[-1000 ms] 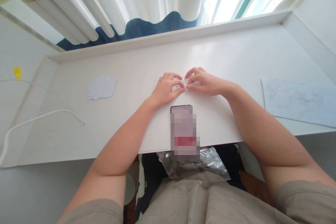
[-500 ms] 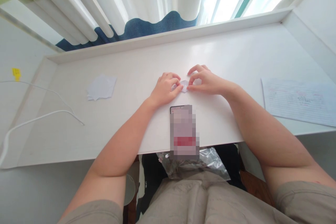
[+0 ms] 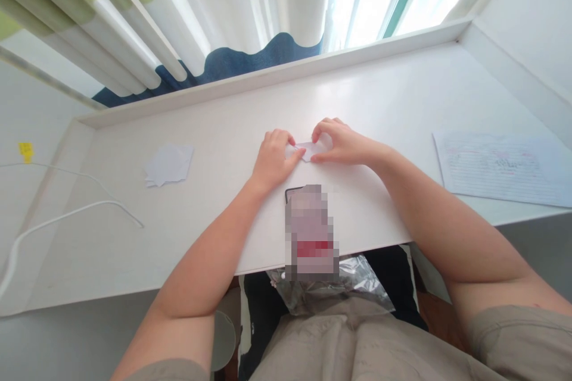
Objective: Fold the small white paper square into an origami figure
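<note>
A small folded piece of white paper (image 3: 307, 150) lies on the white desk (image 3: 223, 208) between my two hands. My left hand (image 3: 276, 158) grips its left side, the thumb on the near edge and the fingers curled at the far edge. On the other side, my right hand (image 3: 342, 141) pinches the paper with thumb and index finger bent into a curve. Fine creases are too small to make out. Nearer to me, a phone (image 3: 308, 226) with a blurred screen reaches over the desk's front edge.
A loose pile of white paper pieces (image 3: 170, 165) is at left, beside a white cable (image 3: 71, 209) with a yellow tag (image 3: 25, 152). Lined written sheets (image 3: 500, 166) lie at right. A clear plastic bag (image 3: 366, 286) rests on my lap. A curtain (image 3: 187, 18) hangs behind the desk's raised rim.
My right hand's fingers have shifted onto the paper's far edge, and my left thumb lies more across it. The paper looks wider between the hands. The camera view has tilted slightly.
</note>
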